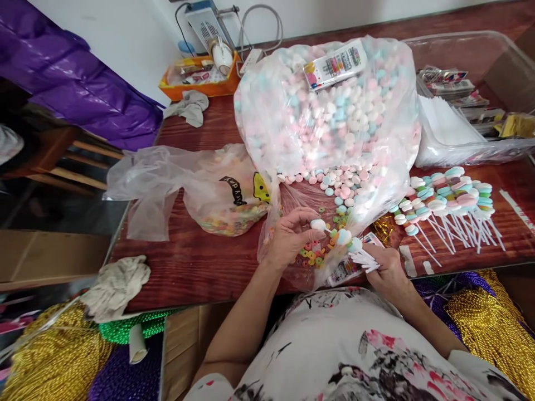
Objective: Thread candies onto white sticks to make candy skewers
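The left hand (292,236) pinches a white round candy disc (318,224) at the tip of a thin white stick threaded with pastel candies (344,237). The right hand (387,267) is closed round that stick's near end and a bundle of spare white sticks (364,260). The threaded stick sits over the near edge of the red-brown wooden table (200,262). A slack pinch could likely let the disc drop among the loose coloured cereal rings (311,257). The stick's long axis runs near right to far left, with the tip pointing left.
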A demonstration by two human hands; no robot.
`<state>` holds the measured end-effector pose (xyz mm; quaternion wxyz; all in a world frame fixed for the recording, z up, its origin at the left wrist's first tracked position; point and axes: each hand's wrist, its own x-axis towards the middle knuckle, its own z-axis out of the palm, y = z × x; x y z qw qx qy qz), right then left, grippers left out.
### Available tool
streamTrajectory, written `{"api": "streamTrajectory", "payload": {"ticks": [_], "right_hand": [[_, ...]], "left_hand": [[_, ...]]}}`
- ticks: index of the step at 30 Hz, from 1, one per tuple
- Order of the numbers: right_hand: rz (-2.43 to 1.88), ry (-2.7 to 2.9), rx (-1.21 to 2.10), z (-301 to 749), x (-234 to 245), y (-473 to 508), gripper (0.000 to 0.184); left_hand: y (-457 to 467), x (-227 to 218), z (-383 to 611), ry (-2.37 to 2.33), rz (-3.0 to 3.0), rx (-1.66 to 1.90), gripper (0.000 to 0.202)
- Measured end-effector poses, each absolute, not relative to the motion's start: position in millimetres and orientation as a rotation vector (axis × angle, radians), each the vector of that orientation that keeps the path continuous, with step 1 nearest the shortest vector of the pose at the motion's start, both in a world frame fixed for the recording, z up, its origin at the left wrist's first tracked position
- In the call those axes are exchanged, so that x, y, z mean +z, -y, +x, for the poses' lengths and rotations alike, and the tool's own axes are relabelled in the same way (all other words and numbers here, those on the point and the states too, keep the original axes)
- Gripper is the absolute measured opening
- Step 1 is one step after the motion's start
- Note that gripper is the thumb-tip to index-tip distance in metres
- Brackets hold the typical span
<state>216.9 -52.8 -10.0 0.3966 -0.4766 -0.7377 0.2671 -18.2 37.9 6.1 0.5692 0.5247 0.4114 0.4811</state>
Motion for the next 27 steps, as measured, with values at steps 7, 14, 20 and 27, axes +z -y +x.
{"api": "streamTrajectory", "payload": {"ticks": [7, 14, 20, 27], "right_hand": [[-1.154, 1.891, 0.719, 209.5, -9.0, 61.6, 0.029], [-1.273, 1.963, 0.692, 205.1, -5.4, 64.6, 0.033], [-1.312, 1.974, 0.722, 202.1, -5.4, 62.9, 0.025], [-1.216, 1.833, 0.909, 196.5, 1.5, 63.4, 0.024]], "left_hand": [[-18.4, -6.4, -17.6, -0.999, 1.241, 1.308, 0.035], [-11.5, -10.6, -17.8, -1.104, 1.507, 1.439, 0.028], [-7.9, -10.4, -16.8, -1.064, 1.847, 1.588, 0.017], [-5.5, -5.3, -20.8, -0.945, 2.003, 1.656, 0.025]]}}
